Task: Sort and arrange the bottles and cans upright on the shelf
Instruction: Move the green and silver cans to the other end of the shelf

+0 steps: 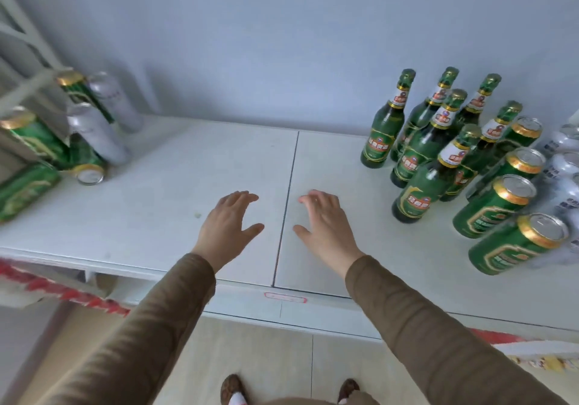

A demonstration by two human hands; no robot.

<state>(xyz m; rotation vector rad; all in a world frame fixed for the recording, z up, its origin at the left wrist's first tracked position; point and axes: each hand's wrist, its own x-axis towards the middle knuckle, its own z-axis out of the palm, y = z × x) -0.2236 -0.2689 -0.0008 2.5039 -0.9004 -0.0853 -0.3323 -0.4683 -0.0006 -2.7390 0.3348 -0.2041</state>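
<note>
shelf (156,210) | left: cans (91,135) | right: bottles (416,141) upright, more cans (498,204) beside them

The silver cans (564,166) at the right are cut off by the picture's edge and partly hidden behind the green cans (495,207). At the left, a green pack (25,191) runs off the edge, blurred. The rear bottles (451,113) overlap, their labels partly hidden. Label print is too small to read.
</note>
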